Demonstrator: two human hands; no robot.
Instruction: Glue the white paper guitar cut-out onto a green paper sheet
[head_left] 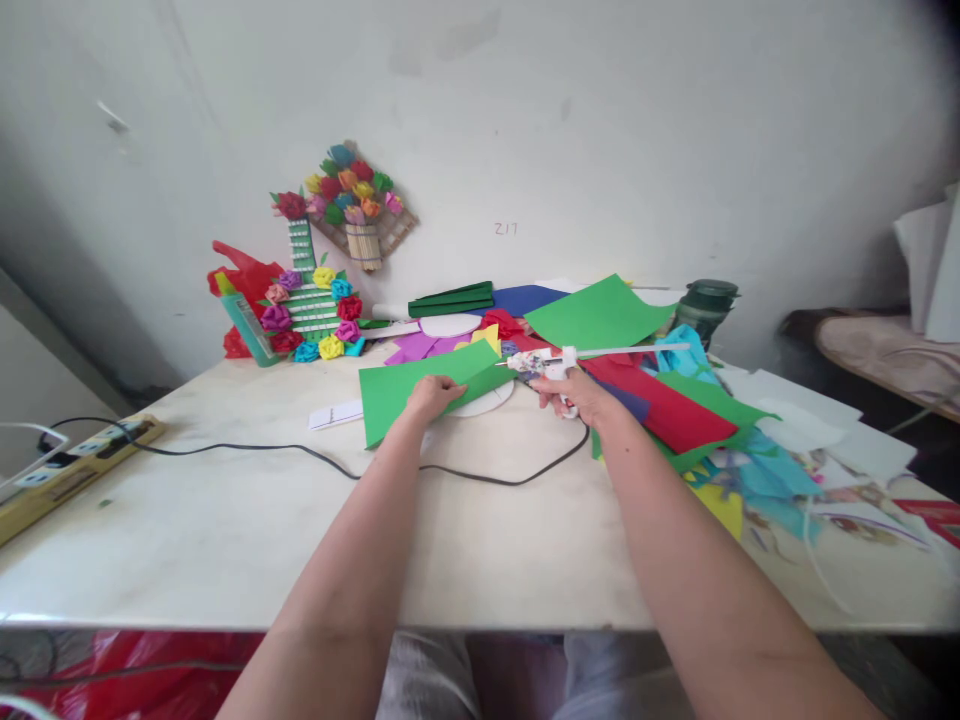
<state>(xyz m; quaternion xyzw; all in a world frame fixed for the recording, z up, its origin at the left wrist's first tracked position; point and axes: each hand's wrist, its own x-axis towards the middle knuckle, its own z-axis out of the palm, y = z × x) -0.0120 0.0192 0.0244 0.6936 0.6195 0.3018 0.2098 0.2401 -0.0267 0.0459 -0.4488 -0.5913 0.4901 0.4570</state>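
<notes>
Green craft paper (394,388), smooth and straight-edged, is held by the left hand's (433,397) closed fingers above a white round-edged cutout (491,401) on the table (225,540). A white glue gun (541,363) is gripped in the right hand (571,394), nozzle near the sheet. Black cord (517,484) is trailed across the front; crumpled blue crepe paper (780,470) is strewn rightward, folded paper roses (349,307) set behind left.

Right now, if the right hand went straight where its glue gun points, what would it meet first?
Probably the green sheet at the left hand; its edge looks close to the glue gun, depth unclear.
</notes>
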